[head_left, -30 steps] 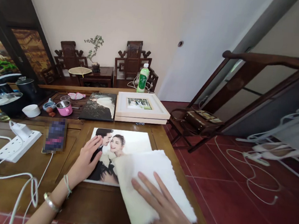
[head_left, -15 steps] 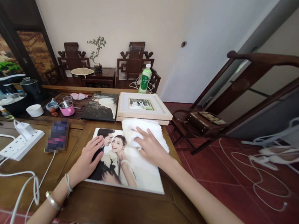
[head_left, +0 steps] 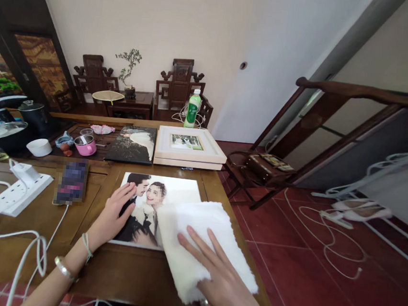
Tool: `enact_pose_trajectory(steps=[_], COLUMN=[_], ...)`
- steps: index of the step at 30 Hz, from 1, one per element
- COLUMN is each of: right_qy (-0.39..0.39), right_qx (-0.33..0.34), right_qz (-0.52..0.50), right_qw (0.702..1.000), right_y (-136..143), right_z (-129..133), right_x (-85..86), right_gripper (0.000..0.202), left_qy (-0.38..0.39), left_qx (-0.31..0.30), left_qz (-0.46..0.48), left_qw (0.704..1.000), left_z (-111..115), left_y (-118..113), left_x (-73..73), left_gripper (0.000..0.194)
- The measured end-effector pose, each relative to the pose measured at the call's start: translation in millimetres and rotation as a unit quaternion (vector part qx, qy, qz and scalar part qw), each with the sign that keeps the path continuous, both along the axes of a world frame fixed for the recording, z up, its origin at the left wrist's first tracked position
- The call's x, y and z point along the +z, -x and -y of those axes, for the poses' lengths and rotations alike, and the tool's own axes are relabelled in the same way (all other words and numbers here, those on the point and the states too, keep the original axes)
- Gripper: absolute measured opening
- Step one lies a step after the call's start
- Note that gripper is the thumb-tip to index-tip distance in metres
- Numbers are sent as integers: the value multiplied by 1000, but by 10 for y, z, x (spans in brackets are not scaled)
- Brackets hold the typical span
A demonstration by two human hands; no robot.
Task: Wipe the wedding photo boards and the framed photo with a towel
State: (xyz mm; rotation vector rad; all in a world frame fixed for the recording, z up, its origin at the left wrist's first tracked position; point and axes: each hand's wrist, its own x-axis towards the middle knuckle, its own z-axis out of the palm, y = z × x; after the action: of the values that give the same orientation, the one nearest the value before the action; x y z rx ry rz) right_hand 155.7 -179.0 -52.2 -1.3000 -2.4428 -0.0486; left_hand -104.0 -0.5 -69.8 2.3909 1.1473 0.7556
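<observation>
A wedding photo panel (head_left: 179,189) lies flat on the wooden table, showing a couple in black and white tones. My left hand (head_left: 117,207) rests on its left edge with the fingers stretched out, holding nothing. A white cloth (head_left: 193,219) covers the panel's right part and hangs past its lower right corner. My right hand (head_left: 221,277) has hold of this cloth, its fingers spread over the top and pressing down; the thumb is partly hidden by a fold. The panel's lower right corner is hidden beneath the cloth.
Behind the panel lie white-framed pictures (head_left: 192,147) in a stack and a dark photo panel (head_left: 132,143). A green bottle (head_left: 192,109) stands behind them. Left are a phone (head_left: 72,181), a power strip (head_left: 23,193) with cables and a pink cup (head_left: 86,146). A wooden chair (head_left: 259,177) stands right.
My right hand has drawn the cloth from the panel's upper right corner down toward me, past the lower right. My left hand stays on the panel's left edge.
</observation>
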Motion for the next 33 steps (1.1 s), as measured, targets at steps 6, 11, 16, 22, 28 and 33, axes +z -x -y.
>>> enact_pose_trajectory(steps=[6,11,16,22,28,33], right_qy=[36,65,65,77,35,41], right_qx=[-35,-62,-101,-96,-12,36], right_qz=[-12,-11,-6,1,-4,-3], right_qw=[999,996,993,992,999,998], right_y=[-108,-265,-271,-66,76,-44], right_z=[-381,-1121,-1506,-986,-180,-191], right_x=[35,96,134,116,63,82], right_gripper=[31,35,37,33,27,29], left_qy=[4,11,7,2,-5,-4], left_qx=[-9,-12,-5,4,-1,-5], left_qz=[-23,-29,-25,-8,5,-5], left_qw=[1000,999,1000,1000,1000,1000], left_z=[7,1,2,22,31,32], left_y=[5,-2,-13,-28,-36,-26], left_x=[12,31,37,23,21,32], left_gripper=[47,48,47,46,45,45])
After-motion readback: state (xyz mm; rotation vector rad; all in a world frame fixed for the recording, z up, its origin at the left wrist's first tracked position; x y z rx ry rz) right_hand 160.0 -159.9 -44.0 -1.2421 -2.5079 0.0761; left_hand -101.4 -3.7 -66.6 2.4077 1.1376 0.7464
